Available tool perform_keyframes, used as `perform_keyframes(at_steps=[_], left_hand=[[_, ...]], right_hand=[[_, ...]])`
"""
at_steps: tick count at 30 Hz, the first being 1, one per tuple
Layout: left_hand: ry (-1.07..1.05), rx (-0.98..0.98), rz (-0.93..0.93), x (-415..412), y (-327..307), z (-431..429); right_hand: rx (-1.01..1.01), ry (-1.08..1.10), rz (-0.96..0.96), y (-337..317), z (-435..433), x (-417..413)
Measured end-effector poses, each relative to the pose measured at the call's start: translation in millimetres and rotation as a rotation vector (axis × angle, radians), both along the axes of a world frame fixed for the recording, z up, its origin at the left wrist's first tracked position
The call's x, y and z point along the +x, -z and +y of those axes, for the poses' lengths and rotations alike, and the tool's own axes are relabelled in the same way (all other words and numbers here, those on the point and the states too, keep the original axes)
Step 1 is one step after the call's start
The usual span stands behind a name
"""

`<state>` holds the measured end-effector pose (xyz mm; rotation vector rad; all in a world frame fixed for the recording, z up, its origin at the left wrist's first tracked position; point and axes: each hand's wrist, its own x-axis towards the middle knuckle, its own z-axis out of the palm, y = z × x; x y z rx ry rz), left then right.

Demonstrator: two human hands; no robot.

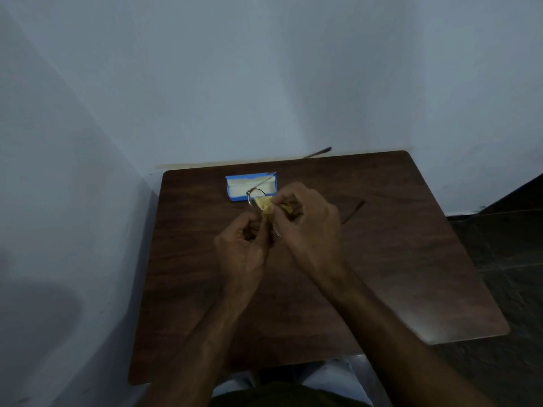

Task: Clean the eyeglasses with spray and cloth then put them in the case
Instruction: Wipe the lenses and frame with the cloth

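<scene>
A person sits at a dark wooden tabletop [382, 259] that stands in the corner of a room with pale walls. Both hands are raised above the middle of it, close together. The left hand [244, 245] has its fingers curled and grips the eyeglasses [252, 195] at the near part of the frame; where exactly the fingers take it is hidden. The right hand [305, 218] is also curled, and its thumb and fingers pinch a yellow cloth [266, 205] against one lens. The cloth is crumpled and covers part of this lens, while the thin round rim shows to the left of it. One temple of the eyeglasses points away to the far right, over the far edge of the tabletop, and the other temple comes out to the right, behind the right hand.

A blue case [235, 190] lies open at the far side of the tabletop, just behind the hands, with a light lining inside. On the right there is a dark tiled floor [499, 245]. At the near edge the person's light trousers and dark shirt are seen
</scene>
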<state>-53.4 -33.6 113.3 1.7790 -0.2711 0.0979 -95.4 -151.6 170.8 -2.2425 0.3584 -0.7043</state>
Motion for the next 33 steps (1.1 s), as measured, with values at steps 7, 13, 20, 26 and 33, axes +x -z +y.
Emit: perform_keyframes(at_steps=[7, 13, 20, 26, 33], left_hand=[[-0.046, -0.073, 0.020, 4, -4, -4], [-0.077, -0.073, -0.006, 4, -10, -2], [-0.080, -0.067, -0.006, -1, -16, -4], [-0.132, -0.061, -0.038, 3, -23, 2], [-0.088, -0.049, -0.019, -1, -18, 0]], right_hand=[[-0.464, 0.089, 0.212, 9, 6, -11], [-0.388, -0.015, 0.094, 11, 10, -7], [-0.390, 0.080, 0.140, 2, 9, 0], [-0.245, -0.039, 0.147, -7, 17, -8], [-0.325, -0.001, 0.213, -16, 11, 6]])
